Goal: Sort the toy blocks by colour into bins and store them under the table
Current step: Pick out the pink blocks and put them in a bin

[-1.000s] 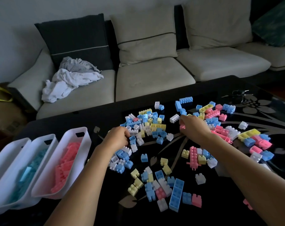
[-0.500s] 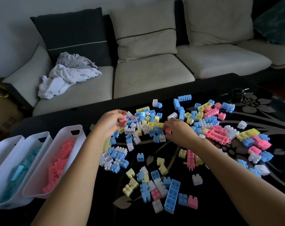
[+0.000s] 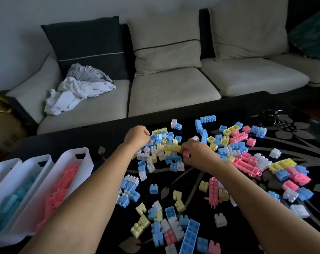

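Note:
Blue, pink, yellow and white toy blocks (image 3: 232,149) lie scattered over the black table (image 3: 104,138). My left hand (image 3: 136,134) is closed at the pile's far left edge; what it holds is hidden by the fingers. My right hand (image 3: 197,153) grips a small pink block (image 3: 186,154) beside a long yellow block (image 3: 172,147). Three white bins stand at the left: one with pink blocks (image 3: 63,182), one with blue blocks (image 3: 14,197), and a third bin (image 3: 1,169) whose contents are hidden.
A beige sofa (image 3: 170,90) with cushions and crumpled cloths (image 3: 78,88) runs behind the table. A bunch of keys (image 3: 271,116) lies at the table's far right. A cardboard box (image 3: 3,123) stands on the floor at the left.
Both hands have shifted left over the pile. My left hand has gone to the pile's far left edge. My right hand still carries the pink block, now beside the long yellow one.

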`<action>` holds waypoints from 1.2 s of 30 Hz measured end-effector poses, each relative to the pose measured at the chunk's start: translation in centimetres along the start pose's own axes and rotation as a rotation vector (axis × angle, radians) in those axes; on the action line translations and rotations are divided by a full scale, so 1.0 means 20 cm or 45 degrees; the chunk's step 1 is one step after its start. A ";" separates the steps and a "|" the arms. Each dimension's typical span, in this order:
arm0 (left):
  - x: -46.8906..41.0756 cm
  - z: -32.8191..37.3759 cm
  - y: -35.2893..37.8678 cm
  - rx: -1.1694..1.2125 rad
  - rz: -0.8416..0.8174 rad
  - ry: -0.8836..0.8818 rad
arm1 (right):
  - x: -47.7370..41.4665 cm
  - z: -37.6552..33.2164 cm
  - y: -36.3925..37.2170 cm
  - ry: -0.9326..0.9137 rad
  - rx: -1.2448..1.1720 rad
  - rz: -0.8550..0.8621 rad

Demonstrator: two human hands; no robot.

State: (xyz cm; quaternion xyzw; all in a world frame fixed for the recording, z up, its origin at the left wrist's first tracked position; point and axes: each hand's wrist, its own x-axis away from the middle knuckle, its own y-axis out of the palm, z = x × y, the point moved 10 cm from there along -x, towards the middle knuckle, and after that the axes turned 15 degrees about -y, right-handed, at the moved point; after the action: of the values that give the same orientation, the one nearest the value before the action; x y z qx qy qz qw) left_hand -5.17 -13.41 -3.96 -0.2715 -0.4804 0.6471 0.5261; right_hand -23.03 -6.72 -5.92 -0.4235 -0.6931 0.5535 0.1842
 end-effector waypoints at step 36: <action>0.38 -0.68 -0.54 0.111 0.171 -0.154 | -0.19 -0.32 -0.26 0.029 -0.557 0.045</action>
State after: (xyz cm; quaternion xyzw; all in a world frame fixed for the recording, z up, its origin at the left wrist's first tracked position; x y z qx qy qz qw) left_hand 8.74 -1.79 1.72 -0.2402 -0.4633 0.7164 0.4631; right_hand -18.13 -5.88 1.69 -0.4715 -0.7871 0.3883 0.0859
